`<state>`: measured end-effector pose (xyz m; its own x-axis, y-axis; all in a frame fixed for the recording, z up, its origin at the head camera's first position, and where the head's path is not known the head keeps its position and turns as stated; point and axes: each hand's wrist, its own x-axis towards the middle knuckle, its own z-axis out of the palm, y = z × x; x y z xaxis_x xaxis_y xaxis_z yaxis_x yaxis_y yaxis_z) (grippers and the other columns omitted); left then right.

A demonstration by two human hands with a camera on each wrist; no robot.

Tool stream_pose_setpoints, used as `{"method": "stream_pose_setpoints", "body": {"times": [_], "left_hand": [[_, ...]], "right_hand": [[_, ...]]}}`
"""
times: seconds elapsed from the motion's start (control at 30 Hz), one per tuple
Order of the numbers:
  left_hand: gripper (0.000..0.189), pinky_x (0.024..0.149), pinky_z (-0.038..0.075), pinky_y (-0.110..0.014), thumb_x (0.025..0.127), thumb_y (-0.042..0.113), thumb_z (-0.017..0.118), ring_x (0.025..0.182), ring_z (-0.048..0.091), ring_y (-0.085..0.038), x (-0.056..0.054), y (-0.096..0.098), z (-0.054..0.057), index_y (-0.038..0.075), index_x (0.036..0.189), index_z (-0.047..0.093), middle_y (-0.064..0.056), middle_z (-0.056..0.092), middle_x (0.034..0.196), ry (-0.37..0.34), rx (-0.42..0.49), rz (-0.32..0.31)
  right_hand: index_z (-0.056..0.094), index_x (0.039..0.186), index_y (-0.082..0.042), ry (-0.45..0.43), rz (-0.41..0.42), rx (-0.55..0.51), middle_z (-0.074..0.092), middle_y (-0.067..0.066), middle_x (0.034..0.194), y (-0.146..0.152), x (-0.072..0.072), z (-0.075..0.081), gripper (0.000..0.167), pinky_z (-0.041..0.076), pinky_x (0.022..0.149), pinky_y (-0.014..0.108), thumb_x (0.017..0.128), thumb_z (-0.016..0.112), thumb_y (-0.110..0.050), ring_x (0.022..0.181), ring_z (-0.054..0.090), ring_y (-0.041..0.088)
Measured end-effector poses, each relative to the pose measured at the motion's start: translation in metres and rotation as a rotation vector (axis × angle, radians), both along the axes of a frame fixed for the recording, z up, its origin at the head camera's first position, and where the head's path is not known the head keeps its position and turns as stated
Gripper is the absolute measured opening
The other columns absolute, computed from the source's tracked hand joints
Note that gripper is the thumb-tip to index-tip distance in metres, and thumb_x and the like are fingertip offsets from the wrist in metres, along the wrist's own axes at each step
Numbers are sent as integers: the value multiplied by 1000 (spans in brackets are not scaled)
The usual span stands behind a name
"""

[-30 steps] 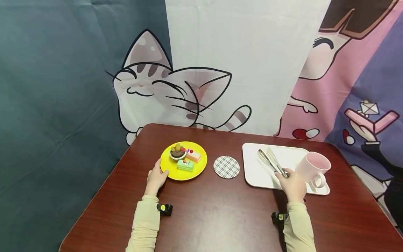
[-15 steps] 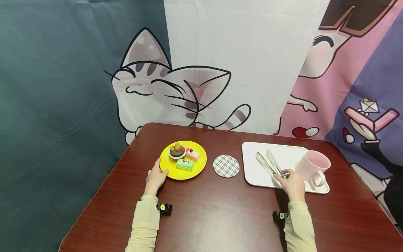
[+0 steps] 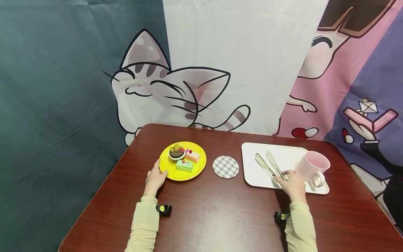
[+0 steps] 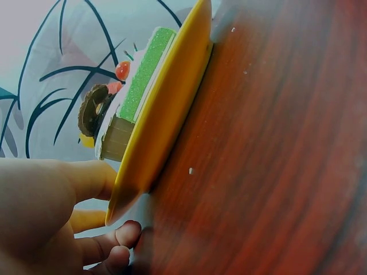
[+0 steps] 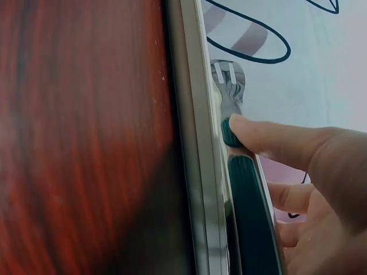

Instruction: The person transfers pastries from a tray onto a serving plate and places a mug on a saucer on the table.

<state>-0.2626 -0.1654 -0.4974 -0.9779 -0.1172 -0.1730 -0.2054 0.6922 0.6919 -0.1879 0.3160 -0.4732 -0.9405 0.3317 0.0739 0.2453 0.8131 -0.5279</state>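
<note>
On the table's left side my left hand (image 3: pixel 155 178) grips the near left rim of a yellow plate (image 3: pixel 196 169), thumb on top and fingers below. The plate carries a toy cupcake (image 3: pixel 177 154), a pink cake slice (image 3: pixel 192 156) and a green cake slice (image 4: pixel 146 74). My right hand (image 3: pixel 292 185) holds a pair of metal tongs (image 3: pixel 273 163) over the white tray (image 3: pixel 252 175). The tongs' arms are spread apart. In the right wrist view, the thumb presses on their dark green grip (image 5: pixel 249 206); part of the far fingers is hidden.
A pink mug (image 3: pixel 310 168) stands on the tray's right side, close to the right hand. Between plate and tray lies a round checked coaster (image 3: pixel 226 167). A printed curtain (image 3: pixel 233 52) hangs behind the brown table (image 3: pixel 214 217).
The tongs' arms have spread wider and their tips have swung slightly left. My right hand has shifted very little; the left hand and plate stay in place.
</note>
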Motion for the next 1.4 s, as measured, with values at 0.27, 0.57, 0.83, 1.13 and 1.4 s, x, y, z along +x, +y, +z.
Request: {"method": "stream_pose_setpoints", "body": {"times": [0.27, 0.57, 0.83, 1.13, 1.4], "left_hand": [[71, 84, 32, -45, 94, 22, 49, 104, 39, -35, 1, 0, -2, 11, 156, 16, -15, 50, 96, -18, -4, -2], [72, 86, 33, -49, 93, 22, 48, 106, 38, -37, 1, -2, -2, 10, 156, 15, -17, 51, 100, -10, -5, -7], [72, 86, 34, -49, 93, 22, 49, 105, 39, -37, 3, -2, 0, 10, 155, 16, -18, 51, 100, -12, -9, -6], [71, 82, 33, -47, 93, 22, 49, 102, 39, -35, 3, -1, 2, 9, 155, 16, -16, 50, 95, -2, -12, -17], [72, 82, 33, -46, 93, 22, 49, 102, 39, -35, 2, -1, 1, 9, 155, 17, -16, 50, 93, 6, -7, -13]], "right_hand": [[64, 111, 8, 140, -36, -90, 51, 34, 124, 11, 5, 5, 42, 37, 98, 53, 88, 65, -27, 115, 50, 43], [73, 90, 1, 633, -334, -131, 56, -19, 79, 26, 13, 11, 27, 30, 70, 16, 92, 57, -21, 69, 33, -25], [61, 115, 4, 705, -587, -272, 32, -27, 82, 41, 22, 8, 35, 23, 78, 11, 91, 54, -21, 80, 28, -17], [44, 127, -23, 369, -580, -487, 37, -36, 77, 63, 33, -4, 37, 31, 73, 12, 95, 46, -42, 73, 36, -15], [55, 92, -26, 316, -470, -619, 49, -38, 55, 65, 31, -6, 20, 36, 63, 6, 100, 41, -37, 61, 46, -19]]}}
